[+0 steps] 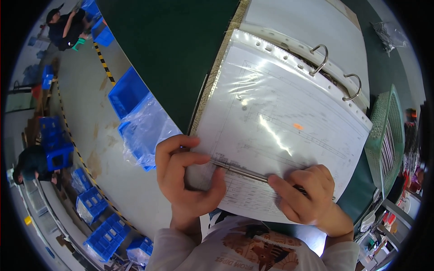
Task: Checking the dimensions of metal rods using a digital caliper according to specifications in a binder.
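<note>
A thin, shiny metal rod (244, 172) lies level across the lower part of a drawing sheet (280, 104) in a clear plastic sleeve. The sheet belongs to an open ring binder (318, 58). At the rod's left end my left hand (187, 178) pinches it between thumb and fingers, the index finger raised near the binder's edge. My right hand (309, 192) wraps round the other end, the thumb pressed along the rod. That end is partly hidden in the curled fingers.
A green basket (384, 144) holding several thin rods stands right of the binder. Bagged metal parts (389, 36) lie at the far right. Blue bins (129, 92), one draped in clear plastic, stand beside the dark green table (158, 40). Two people sit farther left.
</note>
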`<state>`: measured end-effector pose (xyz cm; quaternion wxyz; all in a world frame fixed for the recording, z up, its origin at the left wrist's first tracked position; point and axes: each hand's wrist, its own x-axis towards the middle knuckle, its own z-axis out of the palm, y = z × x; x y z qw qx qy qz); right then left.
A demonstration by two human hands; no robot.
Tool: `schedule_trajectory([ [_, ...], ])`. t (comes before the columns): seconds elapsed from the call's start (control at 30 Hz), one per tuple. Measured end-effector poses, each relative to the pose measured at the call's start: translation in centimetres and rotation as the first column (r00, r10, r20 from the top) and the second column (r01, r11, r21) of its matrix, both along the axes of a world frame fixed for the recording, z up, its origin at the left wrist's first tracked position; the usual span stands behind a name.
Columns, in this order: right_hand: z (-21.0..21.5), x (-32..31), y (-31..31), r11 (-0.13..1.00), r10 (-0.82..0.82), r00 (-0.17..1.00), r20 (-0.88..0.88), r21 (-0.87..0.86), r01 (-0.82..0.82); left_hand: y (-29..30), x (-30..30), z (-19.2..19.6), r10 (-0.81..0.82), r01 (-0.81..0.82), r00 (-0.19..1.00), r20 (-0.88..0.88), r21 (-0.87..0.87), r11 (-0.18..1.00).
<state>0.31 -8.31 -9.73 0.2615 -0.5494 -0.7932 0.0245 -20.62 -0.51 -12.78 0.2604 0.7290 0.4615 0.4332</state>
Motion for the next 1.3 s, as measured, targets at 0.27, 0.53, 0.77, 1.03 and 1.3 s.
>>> schedule_trajectory([
  [0.27,0.07,-0.06,0.13,1.000,-0.012,1.000,-0.002,-0.005,0.012,-0.15,0.08,-0.35,0.040,-0.038,0.998,0.046,-0.032,0.999],
  [0.53,0.06,-0.11,0.05,1.000,-0.013,1.000,0.011,0.003,0.013,-0.25,0.02,-0.34,0.048,-0.047,0.998,0.048,-0.038,0.998],
  [0.77,-0.07,-0.09,0.01,1.000,-0.011,1.000,0.003,0.015,0.011,-0.40,0.02,-0.41,0.053,-0.050,0.997,0.057,-0.044,0.998],
  [1.03,-0.23,-0.07,-0.09,0.999,-0.021,1.000,-0.006,0.026,0.021,-0.38,0.19,-0.26,0.059,-0.057,0.997,0.040,-0.042,0.997],
  [1.3,0.05,0.31,-0.11,1.000,0.012,0.999,0.033,0.013,-0.013,-0.43,0.21,-0.35,0.053,-0.051,0.997,0.047,-0.043,0.998],
])
